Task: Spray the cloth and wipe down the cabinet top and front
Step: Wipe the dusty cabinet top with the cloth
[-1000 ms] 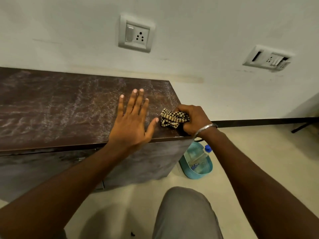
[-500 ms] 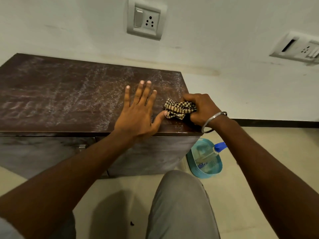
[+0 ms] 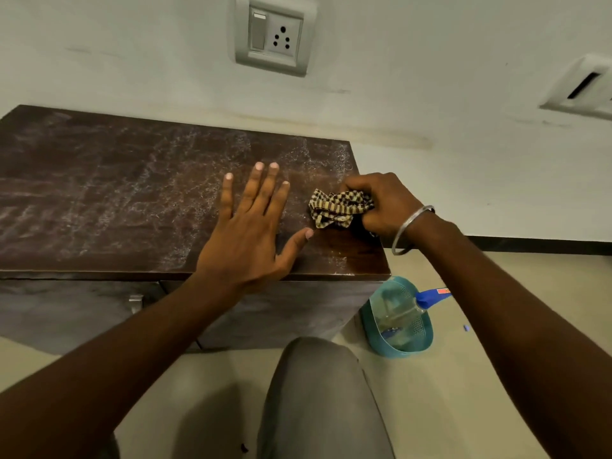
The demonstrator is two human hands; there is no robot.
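A low dark brown cabinet (image 3: pixel 116 200) stands against the wall, its top streaked with whitish dust. My left hand (image 3: pixel 251 233) lies flat and open on the top near the front right corner. Just right of it, my right hand (image 3: pixel 384 207) grips a crumpled checked cloth (image 3: pixel 337 208) pressed on the top near the right edge. A clear spray bottle with a blue head (image 3: pixel 417 304) lies in a teal basket (image 3: pixel 420 342) on the floor beside the cabinet's right side. The cabinet front (image 3: pixel 66 313) shows a small metal handle (image 3: pixel 135 301).
White wall behind with a switch and socket plate (image 3: pixel 271 36) above the cabinet and another plate (image 3: pixel 583 89) at right. My grey-trousered knee (image 3: pixel 318 392) is in front of the cabinet. Beige floor extends right of the basket, with a small blue scrap (image 3: pixel 466 327).
The view has shifted so the cabinet's left end shows. My right hand with the cloth has moved slightly away from the front edge along the right side. The left hand stays flat.
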